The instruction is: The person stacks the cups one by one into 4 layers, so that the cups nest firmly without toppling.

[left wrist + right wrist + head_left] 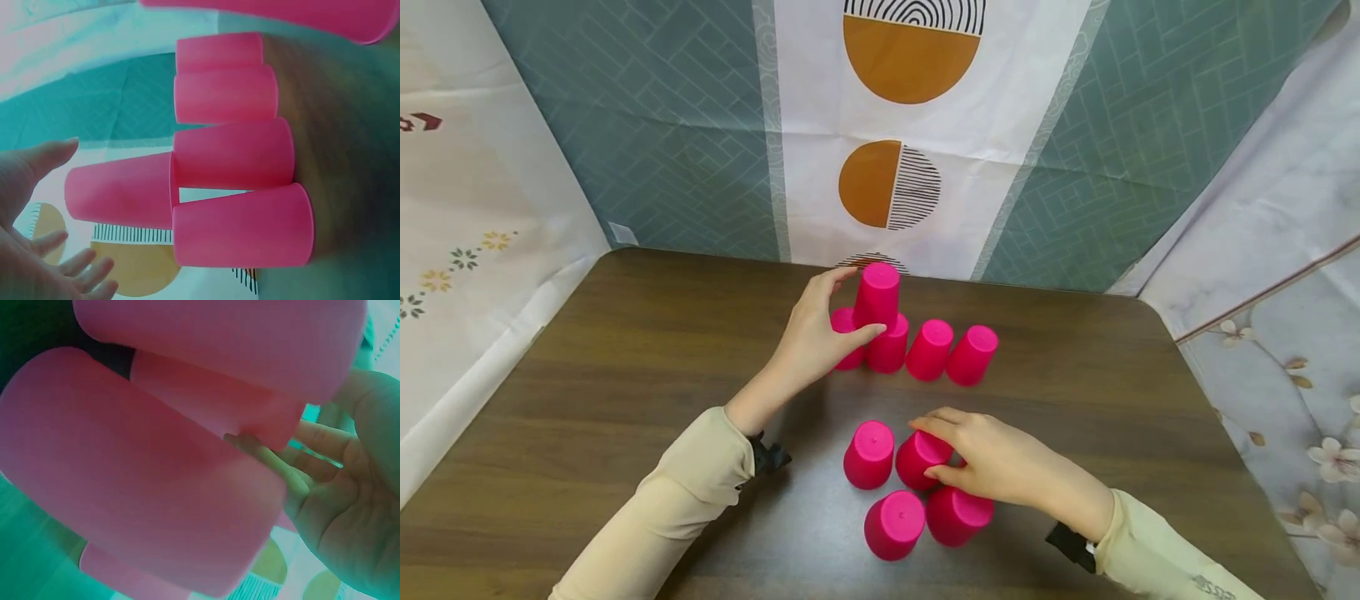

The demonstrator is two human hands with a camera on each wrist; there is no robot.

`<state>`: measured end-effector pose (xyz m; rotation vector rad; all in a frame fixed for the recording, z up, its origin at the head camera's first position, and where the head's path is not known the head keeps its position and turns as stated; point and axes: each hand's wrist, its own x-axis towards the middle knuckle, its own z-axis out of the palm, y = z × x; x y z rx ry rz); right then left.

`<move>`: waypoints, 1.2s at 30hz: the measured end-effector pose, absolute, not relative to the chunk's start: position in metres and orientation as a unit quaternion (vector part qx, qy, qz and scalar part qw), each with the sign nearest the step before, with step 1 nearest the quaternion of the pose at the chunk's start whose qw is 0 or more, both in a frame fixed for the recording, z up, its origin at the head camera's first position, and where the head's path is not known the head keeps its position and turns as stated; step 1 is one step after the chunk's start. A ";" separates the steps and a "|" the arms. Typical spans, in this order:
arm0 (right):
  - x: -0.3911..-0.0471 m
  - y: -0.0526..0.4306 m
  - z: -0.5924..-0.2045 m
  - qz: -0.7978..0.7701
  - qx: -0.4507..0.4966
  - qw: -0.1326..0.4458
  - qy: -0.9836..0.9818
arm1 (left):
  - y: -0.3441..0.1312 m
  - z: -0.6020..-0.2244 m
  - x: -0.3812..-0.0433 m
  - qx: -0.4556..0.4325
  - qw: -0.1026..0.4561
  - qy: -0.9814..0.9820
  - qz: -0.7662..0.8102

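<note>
Several pink cups stand upside down in a row at the back of the table. An upturned cup (877,296) sits on the two leftmost ones, bridging the cup (234,153) and the end cup (244,226). My left hand (820,333) surrounds this upper cup; the left wrist view shows thumb and fingers spread, apart from it. Nearer to me, my right hand (1000,454) curves its thumb and fingers round a pink cup (917,458) in the front group. In the right wrist view a fingertip lies against that cup (212,394); its thumb tip is hidden.
Two more back-row cups, one (930,350) and another (972,356), stand to the right. Around my right hand are the front cups: one (868,454) at left, one (895,527) and one (958,517) nearer. Hanging patterned cloth (685,167) borders the wooden table (625,350).
</note>
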<state>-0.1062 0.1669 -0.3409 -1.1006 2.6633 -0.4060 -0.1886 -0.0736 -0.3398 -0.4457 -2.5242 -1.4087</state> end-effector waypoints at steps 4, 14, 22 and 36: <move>-0.110 0.175 -0.338 -0.166 -0.375 0.091 0.907 | -0.080 -0.342 -0.170 -0.160 0.112 -0.861 -0.469; -0.124 0.192 -0.337 -0.209 -0.372 0.030 0.904 | -0.083 -0.368 -0.117 -0.176 0.065 -0.857 -0.480; -0.140 0.205 -0.327 -0.294 -0.327 -0.010 0.898 | -0.076 -0.377 -0.090 -0.229 -0.030 -0.828 -0.512; -0.185 0.210 -0.312 -0.374 -0.223 -0.033 0.900 | -0.069 -0.386 -0.081 -0.237 -0.066 -0.829 -0.503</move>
